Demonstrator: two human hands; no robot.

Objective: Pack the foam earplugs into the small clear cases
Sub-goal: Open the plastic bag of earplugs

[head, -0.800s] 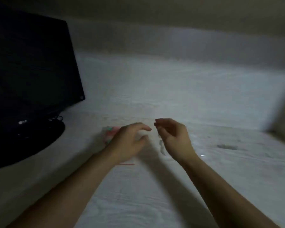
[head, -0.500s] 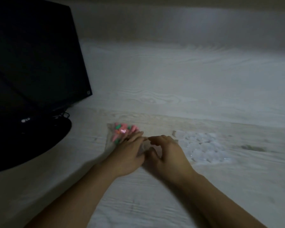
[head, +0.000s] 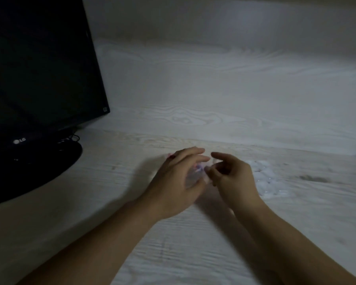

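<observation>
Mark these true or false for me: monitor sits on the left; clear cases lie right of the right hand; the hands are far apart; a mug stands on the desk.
1. The monitor sits on the left: true.
2. The clear cases lie right of the right hand: true.
3. The hands are far apart: false, the left hand is close beside the right.
4. A mug stands on the desk: false, none is visible.

text: "LG" with round logo | on: lower bezel of black monitor (head: 39, 64) | colour: pale lettering on black | also: small square sticker at screen's lower right corner, unreadable | other text: nothing else legible
</observation>
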